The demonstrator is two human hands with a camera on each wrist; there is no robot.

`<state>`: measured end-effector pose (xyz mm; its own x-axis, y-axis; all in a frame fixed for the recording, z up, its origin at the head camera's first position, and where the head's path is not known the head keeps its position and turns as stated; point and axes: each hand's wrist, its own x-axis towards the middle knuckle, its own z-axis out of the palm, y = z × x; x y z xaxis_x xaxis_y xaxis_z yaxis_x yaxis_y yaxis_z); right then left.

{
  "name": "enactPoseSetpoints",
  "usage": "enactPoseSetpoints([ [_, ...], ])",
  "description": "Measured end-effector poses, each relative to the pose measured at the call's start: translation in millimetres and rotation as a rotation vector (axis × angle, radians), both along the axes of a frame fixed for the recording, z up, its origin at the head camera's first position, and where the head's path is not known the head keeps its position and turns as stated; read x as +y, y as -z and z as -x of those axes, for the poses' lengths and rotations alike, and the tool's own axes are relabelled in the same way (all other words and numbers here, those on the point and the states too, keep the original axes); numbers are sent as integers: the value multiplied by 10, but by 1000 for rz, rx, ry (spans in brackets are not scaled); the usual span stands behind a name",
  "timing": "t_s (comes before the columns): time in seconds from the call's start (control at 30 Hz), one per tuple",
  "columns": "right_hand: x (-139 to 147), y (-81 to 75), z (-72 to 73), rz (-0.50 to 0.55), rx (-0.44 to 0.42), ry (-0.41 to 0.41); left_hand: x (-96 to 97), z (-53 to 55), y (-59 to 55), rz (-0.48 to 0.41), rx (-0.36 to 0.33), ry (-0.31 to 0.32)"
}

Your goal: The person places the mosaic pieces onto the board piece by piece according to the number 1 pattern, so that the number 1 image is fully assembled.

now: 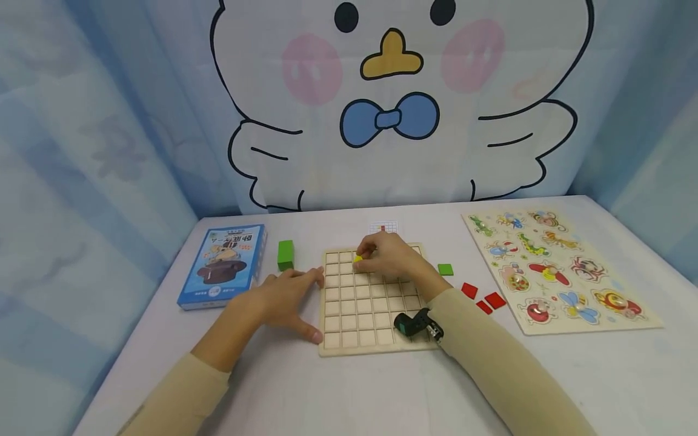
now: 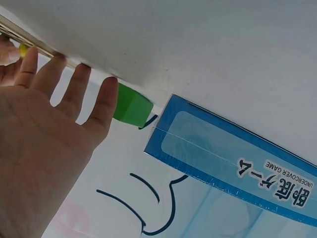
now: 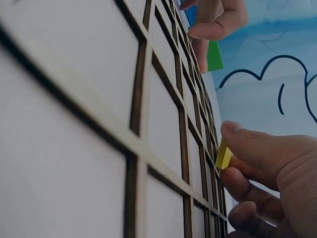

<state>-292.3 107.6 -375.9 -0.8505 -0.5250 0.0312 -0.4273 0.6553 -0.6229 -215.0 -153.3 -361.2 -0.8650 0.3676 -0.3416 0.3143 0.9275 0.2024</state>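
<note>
Seeing a smooth, flat-sided yellow bit pinched at the tip of the right grip, toward the back of a wooden grid board; left grip just spread against its edge.

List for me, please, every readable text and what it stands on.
"UNDERCOVER GAME": side of the blue box.
"底ゲーム": same side, after one character too unclear to quote.
Lettering on the box's top: too small and blurred to read.
</note>
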Motion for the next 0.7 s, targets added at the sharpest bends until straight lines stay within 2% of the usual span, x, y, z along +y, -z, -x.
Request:
enactPoseSetpoints([
  [0.23,-35,1,-44,-46,-14,62,-25,-28,9,-9,8,10],
  [0.53,52,44,-31,60,-31,-12,11,-36,43,-3,-1,9],
  [0.7,39,52,11,63,-15,-82,-9,-17,24,27,9,-11],
])
